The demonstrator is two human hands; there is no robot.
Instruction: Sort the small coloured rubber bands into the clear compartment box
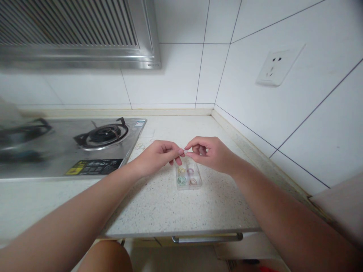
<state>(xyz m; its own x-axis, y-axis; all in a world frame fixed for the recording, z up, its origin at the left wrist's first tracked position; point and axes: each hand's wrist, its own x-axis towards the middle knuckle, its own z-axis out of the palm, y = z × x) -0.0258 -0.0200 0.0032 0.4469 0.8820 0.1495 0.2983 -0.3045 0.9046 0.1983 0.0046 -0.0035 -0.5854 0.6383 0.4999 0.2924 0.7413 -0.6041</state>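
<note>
My left hand (159, 155) and my right hand (212, 152) meet above the counter, thumb and fingertips pinched together. Between them is a small whitish piece (185, 152), too small and blurred to name. Just below my fingers stands a clear plastic compartment box (189, 187) on the counter, its far part hidden by my hands. Green rings (182, 181) fill its near left compartment, with brownish rings (193, 182) beside them. Yellow rings (182, 170) and reddish-pink rings (190, 171) sit in the compartments behind.
A few thin, pale loops (139, 146) lie on the speckled counter (176, 215) left of my hands. Further left is a gas stove (65, 147) with black burners, under a range hood (85, 34). Tiled walls meet behind; a socket (273, 66) is on the right.
</note>
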